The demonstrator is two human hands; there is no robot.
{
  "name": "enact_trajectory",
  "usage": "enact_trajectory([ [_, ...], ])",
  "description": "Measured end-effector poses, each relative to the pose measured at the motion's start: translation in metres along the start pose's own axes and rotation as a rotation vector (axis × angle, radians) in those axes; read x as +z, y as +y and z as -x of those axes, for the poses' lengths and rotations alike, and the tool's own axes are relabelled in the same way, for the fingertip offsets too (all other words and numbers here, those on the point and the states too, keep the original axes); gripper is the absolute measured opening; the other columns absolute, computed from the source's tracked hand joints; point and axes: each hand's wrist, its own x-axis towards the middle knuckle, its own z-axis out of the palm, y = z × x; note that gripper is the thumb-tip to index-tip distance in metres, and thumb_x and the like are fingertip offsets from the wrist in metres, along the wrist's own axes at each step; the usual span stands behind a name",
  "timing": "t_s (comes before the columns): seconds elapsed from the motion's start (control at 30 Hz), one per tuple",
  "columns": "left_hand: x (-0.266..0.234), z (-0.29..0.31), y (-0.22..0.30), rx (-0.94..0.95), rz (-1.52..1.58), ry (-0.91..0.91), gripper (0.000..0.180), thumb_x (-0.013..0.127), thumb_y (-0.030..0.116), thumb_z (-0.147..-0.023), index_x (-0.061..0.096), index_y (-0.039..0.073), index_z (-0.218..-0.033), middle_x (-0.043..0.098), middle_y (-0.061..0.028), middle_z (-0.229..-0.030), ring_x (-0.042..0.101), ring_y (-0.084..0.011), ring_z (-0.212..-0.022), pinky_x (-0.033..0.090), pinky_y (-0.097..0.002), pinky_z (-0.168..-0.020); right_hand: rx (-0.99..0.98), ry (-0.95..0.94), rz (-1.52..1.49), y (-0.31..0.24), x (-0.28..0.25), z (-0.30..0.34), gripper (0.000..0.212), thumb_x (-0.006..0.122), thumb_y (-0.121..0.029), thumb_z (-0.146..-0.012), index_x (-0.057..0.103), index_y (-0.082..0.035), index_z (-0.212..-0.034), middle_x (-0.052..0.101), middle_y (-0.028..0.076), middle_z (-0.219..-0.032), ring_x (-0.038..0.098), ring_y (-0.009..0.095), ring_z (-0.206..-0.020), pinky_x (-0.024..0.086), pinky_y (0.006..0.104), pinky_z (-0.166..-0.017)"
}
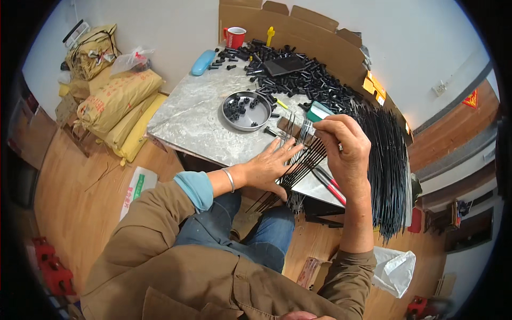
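1. Far left, yellow sacks [120, 104] lie stacked near the wall, beside the grey marbled table [184, 109].
2. On the table's left part are a light blue case [203, 63] and, farther back, a red mug [235, 38].
3. A round metal dish [260, 113] stands nearer the front, with small black pieces gathered mostly in its left part.
4. The left hand [271, 165] reaches over the table's front edge, fingers spread wide, palm down over a row of thin dark rods [311, 158]; it is not closed around them. The rods slant from beyond the table's edge up toward the other hand.
5. Behind, a broad heap of black bolt-like pieces [325, 82] spreads before an upright cardboard sheet [298, 24].
6. A red-handled tool [335, 193] lies between the rods and the right forearm.
7. The right hand [348, 144] is raised near the rods' upper ends, fingers curled toward the thumb; I cannot tell whether it grips anything.
8. Farthest right, a thick bundle of long black rods [383, 170] hangs over the table's edge.
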Motion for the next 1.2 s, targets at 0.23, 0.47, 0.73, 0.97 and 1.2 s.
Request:
enact_trajectory([
  [0.23,0.030,0.005,-0.013,0.035,0.069,0.159,0.089,0.072,0.053,-0.070,0.046,-0.013,-0.124,0.026,-0.0299,-0.146,0.022,-0.0449,-0.138,0.024,-0.0508,-0.112,0.071,-0.064,-0.094,-0.010,-0.001,-0.005,0.013,0.062,0.010,-0.079,0.065,0.002,-0.089,0.062,0.006,-0.084,0.059,0.012,-0.075,0.048,0.0250,-0.066],
  [0.47,0.023,0.009,-0.014,-0.087,0.074,0.084,0.097,0.073,0.052,-0.070,0.035,-0.006,-0.137,0.020,-0.0294,-0.149,0.013,-0.0438,-0.141,0.016,-0.0510,-0.115,0.545,0.439,-0.493,0.067,-0.009,0.008,0.016,0.058,-0.011,-0.093,0.065,0.002,-0.102,0.062,0.004,-0.084,0.053,0.008,-0.071,0.044,0.0208,-0.067],
  [0.73,0.035,0.011,-0.018,-0.079,0.149,0.110,0.096,0.069,0.054,-0.071,0.037,-0.008,-0.137,0.020,-0.0289,-0.149,0.012,-0.0445,-0.141,0.015,-0.0492,-0.115,0.585,-0.152,-0.106,0.194,0.090,0.074,0.014,0.065,-0.008,-0.083,0.070,-0.002,-0.095,0.066,0.008,-0.084,0.061,0.013,-0.076,0.048,0.0260,-0.071],
  [0.97,0.015,0.019,-0.012,-0.085,0.182,-0.001,0.097,0.072,0.052,-0.071,0.033,-0.007,-0.139,0.019,-0.0230,-0.152,0.013,-0.0406,-0.142,0.020,-0.0484,-0.115,0.704,-0.300,-0.249,0.197,0.105,0.076,0.014,0.062,-0.003,-0.086,0.068,0.001,-0.098,0.069,0.004,-0.089,0.061,0.010,-0.083,0.047,0.0234,-0.077],
  [1.2,0.006,0.014,-0.013,-0.108,0.216,-0.035,0.096,0.072,0.052,-0.072,0.036,-0.007,-0.138,0.021,-0.0217,-0.151,0.016,-0.0396,-0.142,0.019,-0.0482,-0.115,0.763,-0.258,-0.327,0.186,0.106,0.070,0.013,0.064,-0.005,-0.085,0.069,0.000,-0.096,0.065,0.007,-0.087,0.060,0.015,-0.082,0.046,0.0260,-0.076],
])
